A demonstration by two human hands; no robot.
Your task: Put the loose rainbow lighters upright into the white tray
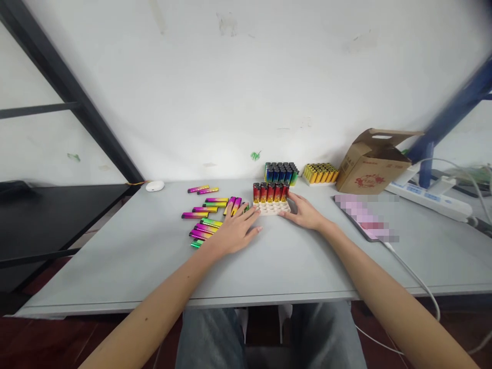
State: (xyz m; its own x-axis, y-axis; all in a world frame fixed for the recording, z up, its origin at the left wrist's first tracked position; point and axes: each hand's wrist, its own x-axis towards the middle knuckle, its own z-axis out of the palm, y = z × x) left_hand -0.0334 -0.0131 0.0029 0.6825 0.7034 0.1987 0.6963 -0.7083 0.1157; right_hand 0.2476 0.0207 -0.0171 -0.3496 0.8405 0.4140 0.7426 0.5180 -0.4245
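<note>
A white tray (273,208) stands mid-table with a row of red-and-yellow lighters (270,191) upright along its far side. My right hand (305,212) rests against the tray's right end, fingers stretched out and open. My left hand (235,230) lies flat on the table just left of the tray, fingers spread, its tips over the nearest of several loose rainbow-coloured lighters (209,213) that lie scattered to the left.
A tray of blue-green lighters (281,173) and a tray of yellow lighters (320,173) stand by the wall. An open cardboard box (372,164), a phone (365,218) with a cable, a power strip (430,197) and a small white puck (155,186) are also on the table.
</note>
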